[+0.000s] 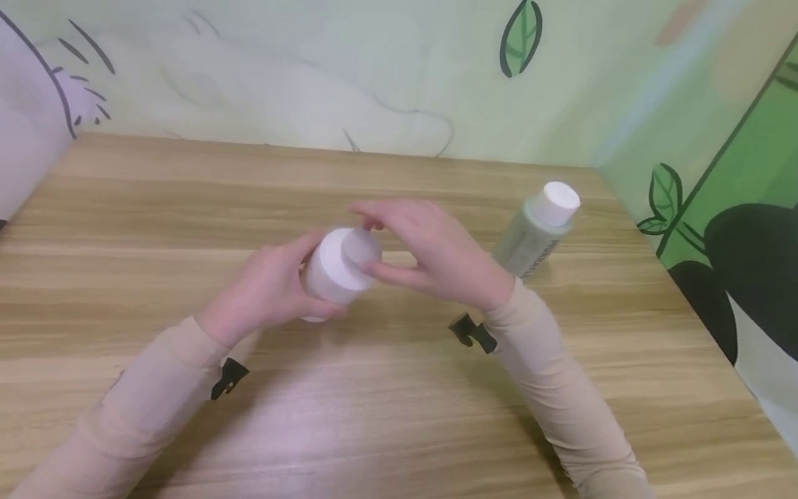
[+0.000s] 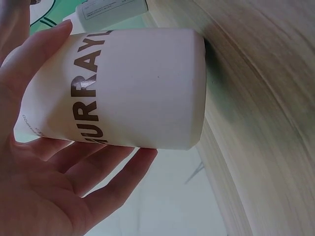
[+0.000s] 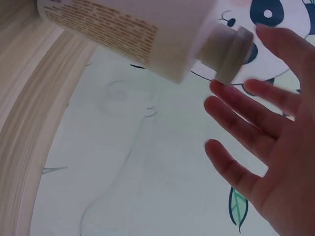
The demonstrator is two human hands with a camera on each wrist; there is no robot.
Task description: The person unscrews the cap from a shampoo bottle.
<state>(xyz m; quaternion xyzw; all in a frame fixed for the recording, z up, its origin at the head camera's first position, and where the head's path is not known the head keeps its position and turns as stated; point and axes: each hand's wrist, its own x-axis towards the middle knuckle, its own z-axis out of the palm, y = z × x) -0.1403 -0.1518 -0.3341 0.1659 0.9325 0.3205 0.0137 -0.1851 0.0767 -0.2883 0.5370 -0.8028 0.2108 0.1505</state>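
Observation:
My left hand [image 1: 264,291] grips a white bottle [image 1: 327,281] around its side and holds it tilted, its top leaning to the right. Brown capital lettering runs round the bottle [image 2: 142,88] in the left wrist view. At its narrow end is a pale round cap [image 3: 235,54], wider than the neck under it. My right hand [image 1: 436,253] is at this cap with fingers spread, the thumb on one side and the other fingers across from it. Fingertips [image 3: 216,88] come right to the cap's rim in the right wrist view, and no finger curls round it.
To the right, behind my right wrist, a pale green bottle [image 1: 536,232] with a white cap [image 1: 561,197] stands on the wooden table [image 1: 374,416]. A painted wall [image 1: 280,83] closes off the table's back edge, and another painted surface [image 1: 736,194] rises along the right.

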